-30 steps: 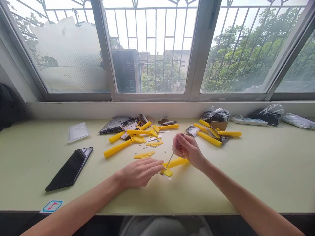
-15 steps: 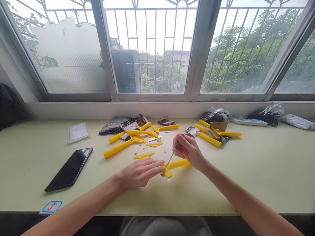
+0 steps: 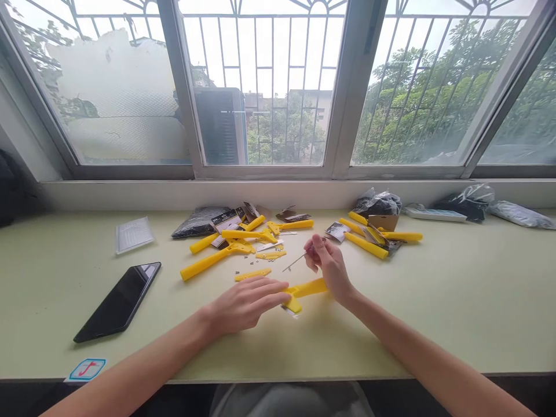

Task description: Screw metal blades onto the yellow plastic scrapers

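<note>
A yellow-handled scraper (image 3: 309, 288) lies on the table in front of me. My left hand (image 3: 249, 302) holds its head down, fingers fairly straight and the thumb hidden. Part of the head shows beyond the fingertips, with a pale edge under it. My right hand (image 3: 329, 263) is closed around a thin screwdriver (image 3: 295, 262); the fingers cover its handle. Its shaft slants down to the left, the tip apart from the scraper. Behind the hands are a loose yellow plate (image 3: 253, 275), another yellow plate (image 3: 271, 255) and several small metal screws or nuts.
More yellow scrapers (image 3: 204, 265) lie with card packaging at the back middle. Another group of yellow scrapers (image 3: 365, 245) is at the back right. A black phone (image 3: 118, 302) and a clear flat case (image 3: 134, 236) are on the left. Plastic bags (image 3: 377, 202) line the window side.
The screwdriver has lifted off the scraper head, and its tip has swung up and away from me. My left hand stays on the scraper.
</note>
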`<state>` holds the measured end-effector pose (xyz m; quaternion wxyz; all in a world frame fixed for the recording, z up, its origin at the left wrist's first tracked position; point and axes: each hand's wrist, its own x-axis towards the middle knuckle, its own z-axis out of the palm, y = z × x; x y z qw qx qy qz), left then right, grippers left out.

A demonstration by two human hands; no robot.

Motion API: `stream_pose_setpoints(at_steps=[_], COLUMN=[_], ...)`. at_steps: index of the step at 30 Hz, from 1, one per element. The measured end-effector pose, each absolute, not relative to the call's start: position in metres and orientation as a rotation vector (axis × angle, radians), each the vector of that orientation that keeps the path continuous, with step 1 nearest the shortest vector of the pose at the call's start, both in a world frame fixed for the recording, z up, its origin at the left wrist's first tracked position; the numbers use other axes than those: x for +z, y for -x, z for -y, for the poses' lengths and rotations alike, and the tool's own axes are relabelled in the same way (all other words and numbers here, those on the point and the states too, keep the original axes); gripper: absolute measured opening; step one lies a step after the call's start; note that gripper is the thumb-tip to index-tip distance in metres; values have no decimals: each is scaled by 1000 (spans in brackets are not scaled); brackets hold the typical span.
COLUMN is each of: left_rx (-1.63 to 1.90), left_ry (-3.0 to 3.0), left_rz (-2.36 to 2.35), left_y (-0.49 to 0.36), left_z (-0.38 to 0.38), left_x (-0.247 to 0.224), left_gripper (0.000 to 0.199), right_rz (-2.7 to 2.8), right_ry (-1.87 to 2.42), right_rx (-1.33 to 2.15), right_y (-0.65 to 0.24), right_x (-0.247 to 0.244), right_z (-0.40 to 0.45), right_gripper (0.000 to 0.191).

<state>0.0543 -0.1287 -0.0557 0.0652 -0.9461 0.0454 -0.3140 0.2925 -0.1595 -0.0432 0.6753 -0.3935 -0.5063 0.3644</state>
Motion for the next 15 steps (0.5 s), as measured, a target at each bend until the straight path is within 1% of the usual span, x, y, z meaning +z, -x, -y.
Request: stream_pose_setpoints(at_steps=[4,7,11,15], left_rx=[-930,-935,-896,-836], left_ry=[2937,3012,3094,3144], left_rz=[-91,-64,-8,16], left_y=[-55,-57,-58,-57], left_z=[129,129,129,127], left_x=[-57,-56,-56,-57], left_gripper=[45,41,33,36], right_rz=[1520,1724,1804,1822], right_ry=[1037,1105,1186,1218], right_rx=[413,211,108,85], right_y=[-279,-271,-266,-264], right_x=[-58,-64,-67,-64], right_z=[168,174,176,175], right_gripper=[37,28,22,23])
